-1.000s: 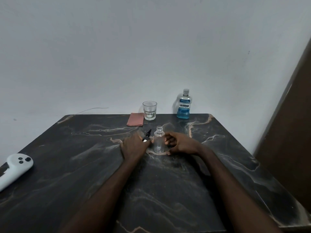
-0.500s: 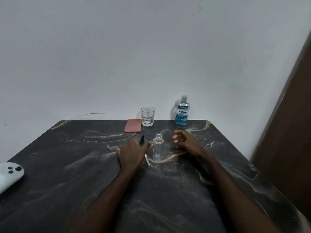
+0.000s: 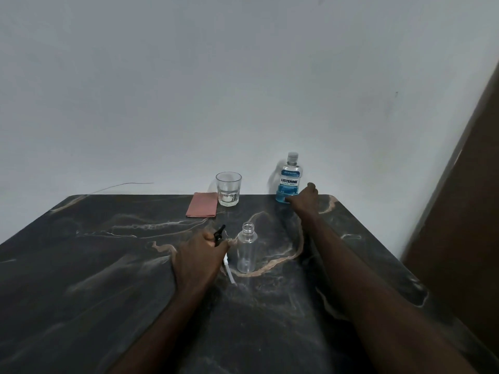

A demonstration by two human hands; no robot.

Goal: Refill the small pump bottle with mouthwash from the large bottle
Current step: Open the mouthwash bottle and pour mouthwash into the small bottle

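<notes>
The small clear pump bottle [image 3: 246, 251] stands upright and uncapped in the middle of the dark marble table [image 3: 94, 265]. Just left of it, my left hand [image 3: 199, 255] rests on the table and grips the pump head [image 3: 219, 233]. Its black nozzle sticks out past my fingers and its white dip tube [image 3: 229, 271] trails toward me. The large mouthwash bottle [image 3: 289, 176], capped and holding blue liquid low down, stands at the table's back edge. My right hand [image 3: 303, 198] is stretched out to it, thumb across the front of its base, fingers behind.
A drinking glass [image 3: 228, 188] with a little clear liquid stands at the back edge, with a folded pink cloth [image 3: 202, 208] to its left. The white wall is right behind the table, and a brown door or panel [image 3: 459, 211] is on the right.
My right hand left the small bottle and reached back and right to the large bottle. My left hand stayed put with the pump head. The camera tilted up, losing the white controller at the left.
</notes>
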